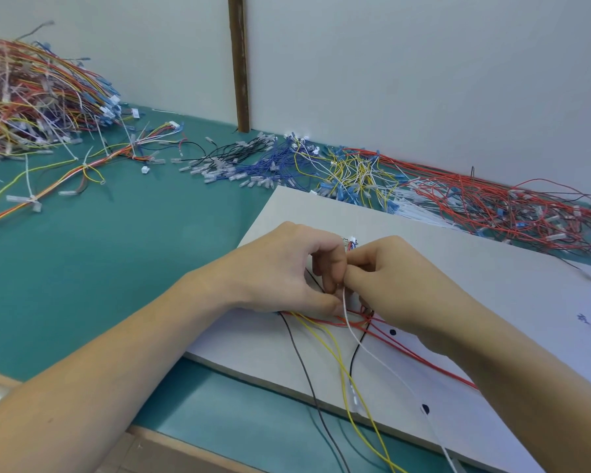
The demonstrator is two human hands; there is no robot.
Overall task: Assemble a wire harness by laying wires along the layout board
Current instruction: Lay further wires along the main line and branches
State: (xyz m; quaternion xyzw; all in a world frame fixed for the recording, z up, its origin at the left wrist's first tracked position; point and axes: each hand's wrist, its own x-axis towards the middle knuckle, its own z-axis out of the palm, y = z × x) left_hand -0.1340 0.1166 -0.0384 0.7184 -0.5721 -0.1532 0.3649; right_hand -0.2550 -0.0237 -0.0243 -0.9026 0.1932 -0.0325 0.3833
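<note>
Forearms nearest; both hands, left hand (287, 271) and right hand (396, 285), pinched a small wire bundle (350, 322) over the layout board (458, 268). Early stage: few wires laid, loose wire piles (423, 186) beyond the hands.

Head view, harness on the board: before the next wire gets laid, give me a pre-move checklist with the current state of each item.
1. Left hand has hold of the wire bundle: ok, fingers curl round it.
2. Right hand pinches the white wire: ok, as far as the fingers show.
3. Connector fully seated with its wires: cannot tell, mostly hidden behind the fingers.
4. Layout board lies flat on the green table: ok.
5. Loose ends within the board: not ok, the yellow wires and a black wire trail over its near edge.
</note>
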